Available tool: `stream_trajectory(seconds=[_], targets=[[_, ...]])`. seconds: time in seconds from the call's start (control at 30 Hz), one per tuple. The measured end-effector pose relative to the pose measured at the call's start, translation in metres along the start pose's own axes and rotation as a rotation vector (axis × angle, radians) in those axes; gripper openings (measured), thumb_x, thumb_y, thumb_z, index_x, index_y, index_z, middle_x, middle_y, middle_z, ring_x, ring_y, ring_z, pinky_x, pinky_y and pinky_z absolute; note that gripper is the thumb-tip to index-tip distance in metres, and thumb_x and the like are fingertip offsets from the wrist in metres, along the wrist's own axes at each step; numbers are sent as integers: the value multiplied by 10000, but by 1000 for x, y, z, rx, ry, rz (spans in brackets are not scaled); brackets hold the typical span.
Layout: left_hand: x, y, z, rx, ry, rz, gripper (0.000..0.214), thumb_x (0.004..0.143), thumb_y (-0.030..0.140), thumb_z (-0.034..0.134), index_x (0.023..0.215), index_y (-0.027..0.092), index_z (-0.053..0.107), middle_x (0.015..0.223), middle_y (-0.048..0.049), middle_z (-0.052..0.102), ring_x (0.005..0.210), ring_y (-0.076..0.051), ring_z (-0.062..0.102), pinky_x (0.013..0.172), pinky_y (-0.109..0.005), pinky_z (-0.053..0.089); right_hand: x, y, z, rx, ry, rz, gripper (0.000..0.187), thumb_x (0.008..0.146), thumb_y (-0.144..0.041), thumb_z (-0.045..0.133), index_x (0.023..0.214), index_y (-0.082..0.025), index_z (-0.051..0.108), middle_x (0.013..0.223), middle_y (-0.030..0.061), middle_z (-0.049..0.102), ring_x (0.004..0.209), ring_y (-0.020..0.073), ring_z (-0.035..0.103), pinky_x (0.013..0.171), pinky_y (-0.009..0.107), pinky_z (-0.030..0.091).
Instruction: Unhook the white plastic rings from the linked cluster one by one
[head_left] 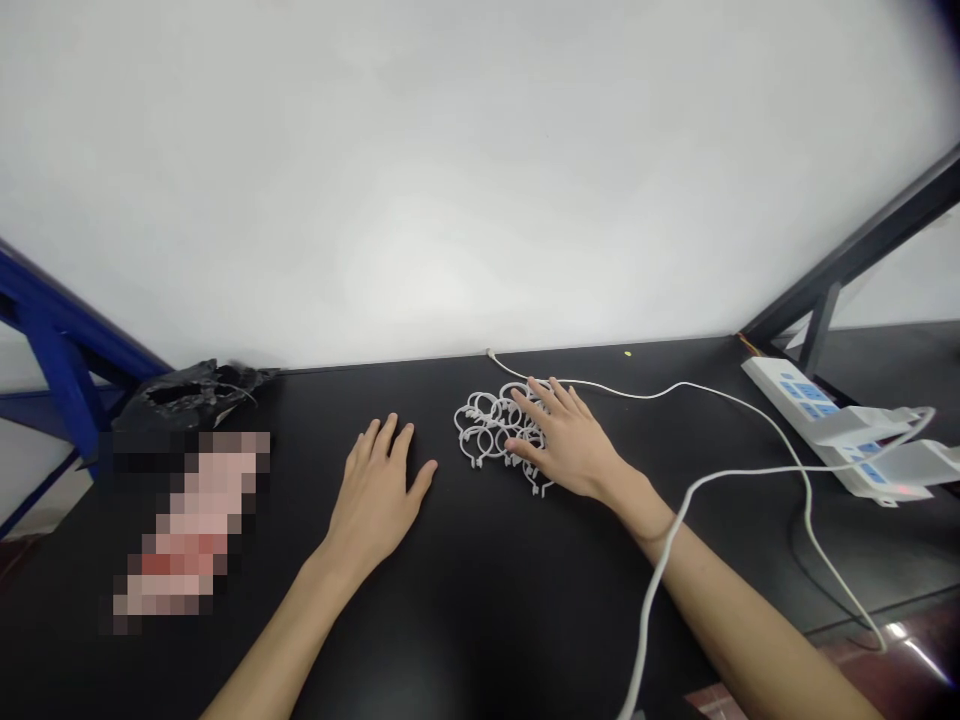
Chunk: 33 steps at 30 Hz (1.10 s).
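Flat on the black tabletop (pixel 465 560) lies my left hand (pixel 379 500), palm down, fingers outstretched, with nothing in it. To its right, my right hand (pixel 566 440) rests with spread fingers over the right part of a heap of white rings (pixel 480 440). These thin plastic rings have small tabs where their ends meet, like hose clamps or curtain rings; I cannot tell which. Several overlap one another, and some are hidden beneath my right fingers. Between my left thumb and the heap is a narrow strip of bare tabletop.
A white power strip (pixel 806 405) with plugged-in chargers stands at the right. Its white cable (pixel 720 475) loops across my right forearm. A crumpled black plastic bag (pixel 180 395) and a blurred pinkish item (pixel 202 510) lie at the left. Blue frame bars (pixel 64 350) rise there.
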<state>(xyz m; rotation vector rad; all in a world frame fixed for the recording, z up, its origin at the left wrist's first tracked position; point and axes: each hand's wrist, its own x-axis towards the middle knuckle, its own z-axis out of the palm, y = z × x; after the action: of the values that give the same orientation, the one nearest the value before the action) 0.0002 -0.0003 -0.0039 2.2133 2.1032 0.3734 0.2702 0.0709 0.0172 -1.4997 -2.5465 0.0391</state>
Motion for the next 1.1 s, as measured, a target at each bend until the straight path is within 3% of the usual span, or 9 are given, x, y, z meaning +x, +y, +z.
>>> stream_trajectory(seconds=[0.2,0.47,0.67,0.83,1.1], targets=[[0,-1,0,8,-9,1,625,983,499,350,1435,83,462,1553,-174,380,1456,-367,291,1152,-538,313,-7,-5,-2,-18,-7,35,808,887,-719,439,1531,-241,343,1606,136,286,1489,395,178,1167,604,251],[0,1,-1,40,-15,5,625,987,487,353,1435,66,463,1555,-181,373,1456,-370,289,1159,-538,310,-8,-24,-3,-31,-23,-72,858,854,-783,400,1528,-253,350,1610,120,285,1500,385,141,1195,585,204],[1,0,1,64,-7,1,621,982,495,373,1436,82,467,1551,-167,386,1454,-359,301,1154,-536,334,-7,-16,-3,-97,-37,30,905,855,-795,365,1556,-230,281,1621,123,250,1503,394,100,1199,594,172],[0,-1,2,69,19,14,617,977,489,387,1428,78,476,1543,-174,396,1442,-367,325,1145,-542,349,-9,-30,-2,-66,-54,-72,952,824,-828,366,1558,-229,277,1631,107,219,1508,386,67,1211,577,163],[0,-2,3,48,23,27,615,978,485,382,1427,76,473,1544,-179,394,1446,-366,317,1147,-544,344,-7,-23,-1,-40,-59,-23,878,869,-773,384,1514,-178,384,1601,121,295,1506,382,100,1215,575,166]])
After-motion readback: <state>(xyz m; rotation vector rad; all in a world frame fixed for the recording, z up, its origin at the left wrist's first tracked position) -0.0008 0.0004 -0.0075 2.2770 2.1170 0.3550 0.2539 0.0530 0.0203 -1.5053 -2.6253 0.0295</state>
